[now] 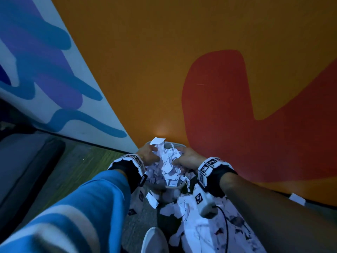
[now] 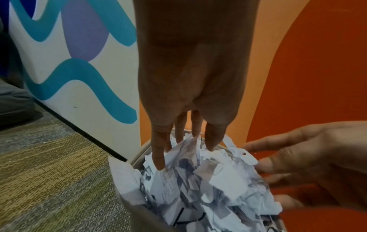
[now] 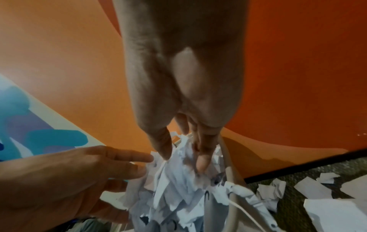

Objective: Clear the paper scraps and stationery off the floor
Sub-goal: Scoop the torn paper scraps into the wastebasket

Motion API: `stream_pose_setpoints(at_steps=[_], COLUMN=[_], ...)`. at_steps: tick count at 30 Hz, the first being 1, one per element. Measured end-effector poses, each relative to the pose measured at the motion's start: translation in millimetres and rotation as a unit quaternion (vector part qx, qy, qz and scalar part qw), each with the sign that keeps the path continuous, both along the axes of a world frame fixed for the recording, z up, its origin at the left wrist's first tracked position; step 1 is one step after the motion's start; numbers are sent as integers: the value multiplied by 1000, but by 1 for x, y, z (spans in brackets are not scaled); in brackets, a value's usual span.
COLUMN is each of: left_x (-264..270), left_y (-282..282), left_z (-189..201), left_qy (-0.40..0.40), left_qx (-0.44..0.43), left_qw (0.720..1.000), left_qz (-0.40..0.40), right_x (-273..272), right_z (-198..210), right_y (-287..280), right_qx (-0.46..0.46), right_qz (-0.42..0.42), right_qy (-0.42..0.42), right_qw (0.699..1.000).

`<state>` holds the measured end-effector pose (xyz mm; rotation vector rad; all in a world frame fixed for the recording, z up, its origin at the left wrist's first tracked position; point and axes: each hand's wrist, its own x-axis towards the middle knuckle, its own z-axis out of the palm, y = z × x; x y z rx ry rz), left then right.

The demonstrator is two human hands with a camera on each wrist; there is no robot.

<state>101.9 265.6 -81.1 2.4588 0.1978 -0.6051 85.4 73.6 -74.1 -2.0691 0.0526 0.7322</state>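
Paper scraps [image 1: 166, 161] light, soft, slippery, heaped over bin rim [image 2: 139, 157]. Left hand [image 1: 148, 154], right hand [image 1: 187, 157]: grip wide, fingers straight, pressed heap's sides. Best squeezed from both sides.

Bin [image 1: 179, 187] sits on the floor [image 1: 69, 172] in the corner where the two walls meet, its far rim against the wall [image 1: 164, 70] ahead. Paper scraps [image 1: 168, 164] heaped in the bin, piled above its rim. My left hand [image 1: 148, 154] is on the left side of the heap, my right hand [image 1: 188, 157] on the right side, fingers of both in the paper, heap between them. Loose scraps [image 3: 317, 186] on the floor right of the bin, along the base of that wall; more [image 1: 152, 199] on the floor just before the bin. My shoe [image 1: 155, 241] is on the floor nearer me, before the bin.
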Motion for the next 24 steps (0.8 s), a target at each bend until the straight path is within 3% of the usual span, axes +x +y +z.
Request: stream_pose_setpoints(at_steps=[5, 8, 11, 13, 16, 18, 24], left_x=[-2, 2, 7, 9, 10, 11, 20], left_y=[8, 15, 18, 18, 14, 10, 6], left_z=[4, 4, 3, -1, -13, -27, -81], left_qy=[-38, -73, -123, -129, -55, 11, 81], left_qx=[52, 63, 64, 68, 109, 112, 94], left_qw=[997, 993, 986, 979, 960, 952, 959], left_qz=[-51, -65, -92, -146, -253, -285, -253], right_x=[2, 9, 13, 15, 23, 29, 49], right_z=[-3, -8, -12, -16, -35, -47, -83], right_y=[-14, -16, -14, -9, 6, 15, 36], right_qx=[-11, -77, -134, -148, -215, -263, -305], right_qz=[-7, 7, 64, 148, 277, 309, 322], right_qy=[1, -73, -148, -160, -157, -150, -105], right_qw=[1000, 994, 978, 965, 923, 902, 890])
